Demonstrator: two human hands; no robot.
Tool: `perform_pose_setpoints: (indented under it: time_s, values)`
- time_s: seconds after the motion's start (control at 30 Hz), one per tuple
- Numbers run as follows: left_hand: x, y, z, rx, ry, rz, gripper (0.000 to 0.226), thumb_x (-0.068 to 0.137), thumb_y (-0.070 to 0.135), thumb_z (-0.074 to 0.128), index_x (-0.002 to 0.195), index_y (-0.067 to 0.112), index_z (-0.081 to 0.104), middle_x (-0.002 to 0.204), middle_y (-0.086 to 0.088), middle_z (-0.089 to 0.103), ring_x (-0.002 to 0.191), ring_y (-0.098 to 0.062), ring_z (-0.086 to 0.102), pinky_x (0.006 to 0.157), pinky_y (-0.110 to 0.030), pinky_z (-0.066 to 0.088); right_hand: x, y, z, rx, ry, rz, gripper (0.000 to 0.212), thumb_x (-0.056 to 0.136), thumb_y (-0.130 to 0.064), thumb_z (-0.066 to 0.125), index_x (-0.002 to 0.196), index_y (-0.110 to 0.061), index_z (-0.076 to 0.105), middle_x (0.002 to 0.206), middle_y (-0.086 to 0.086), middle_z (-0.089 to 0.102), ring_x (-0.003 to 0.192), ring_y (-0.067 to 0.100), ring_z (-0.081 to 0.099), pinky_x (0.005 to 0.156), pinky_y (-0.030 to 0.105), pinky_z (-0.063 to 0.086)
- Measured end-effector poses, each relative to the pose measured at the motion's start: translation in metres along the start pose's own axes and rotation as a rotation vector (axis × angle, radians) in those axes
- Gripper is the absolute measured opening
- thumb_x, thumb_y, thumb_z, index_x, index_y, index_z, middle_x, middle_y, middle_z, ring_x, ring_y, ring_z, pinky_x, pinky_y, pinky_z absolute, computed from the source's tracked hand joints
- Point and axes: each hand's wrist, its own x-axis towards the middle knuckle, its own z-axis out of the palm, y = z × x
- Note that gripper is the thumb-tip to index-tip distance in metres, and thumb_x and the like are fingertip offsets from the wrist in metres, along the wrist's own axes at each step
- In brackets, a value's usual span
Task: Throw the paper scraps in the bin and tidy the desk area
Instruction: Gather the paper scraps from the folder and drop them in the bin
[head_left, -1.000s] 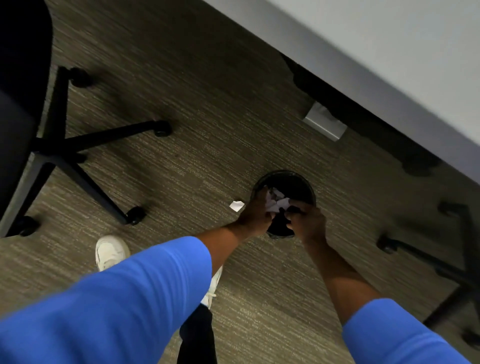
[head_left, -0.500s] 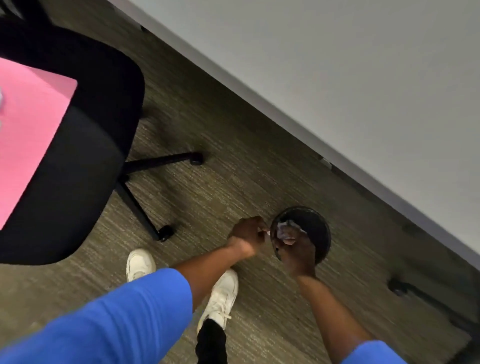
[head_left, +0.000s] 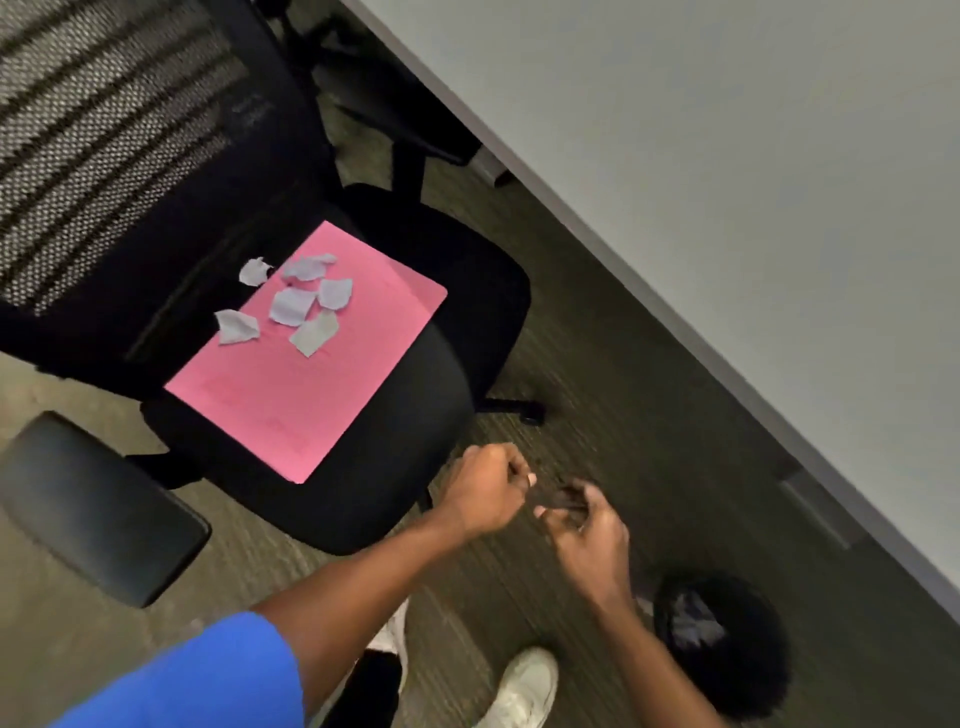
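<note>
Scraps (head_left: 293, 304) of pale paper lie loose on a pink sheet (head_left: 306, 358), one or two just off its far edge; the sheet rests flat on the seat of a black chair (head_left: 441, 332). The bin (head_left: 727, 639) stands on the carpet (head_left: 623, 415) at lower right, near the tabletop (head_left: 727, 156) edge, with crumpled paper (head_left: 693, 621) inside it. Both hands hover over the carpet between chair and bin, close together but apart. The left hand (head_left: 485, 493) is curled into a loose fist; the right hand (head_left: 587, 525) has its fingers bent inward. Blur hides whether either holds anything. A white shoe (head_left: 524, 686) shows below.
</note>
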Motion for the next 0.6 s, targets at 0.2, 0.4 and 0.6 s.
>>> perform_pose_setpoints:
  time_s: [0.2,0.4,0.6]
  values:
    - [0.004,-0.039,-0.112,-0.084,0.248,-0.131,0.013,0.096,0.035,0.070,0.086,0.027,0.073,0.087,0.007,0.076,0.082,-0.015,0.070,0.075,-0.033,0.057,0.033,-0.088,0.057,-0.062,-0.111,-0.292,0.065,0.078,-0.025,0.087,0.135,-0.032,0.056,0.121,-0.008,0.061,0.105,0.001,0.065,0.091,0.025,0.056]
    - [0.022,-0.077,-0.201,0.009,0.433,-0.232,0.019,0.100,0.035,0.069,0.105,0.017,0.073,0.106,0.001,0.074,0.100,-0.020,0.070,0.082,-0.037,0.057,0.066,-0.175,0.101,-0.202,-0.190,-0.378,0.085,0.078,-0.049,0.082,0.150,-0.038,0.038,0.142,-0.007,0.047,0.125,0.011,0.056,0.098,0.042,0.056]
    - [0.060,-0.133,-0.273,0.345,0.431,-0.284,0.063,0.087,0.033,0.082,0.135,0.007,0.052,0.139,-0.014,0.051,0.134,-0.033,0.046,0.093,-0.045,0.053,0.094,-0.248,0.149,-0.481,-0.259,-0.412,0.108,0.073,-0.066,0.079,0.156,-0.050,0.013,0.169,0.001,0.009,0.150,0.030,0.031,0.104,0.065,0.048]
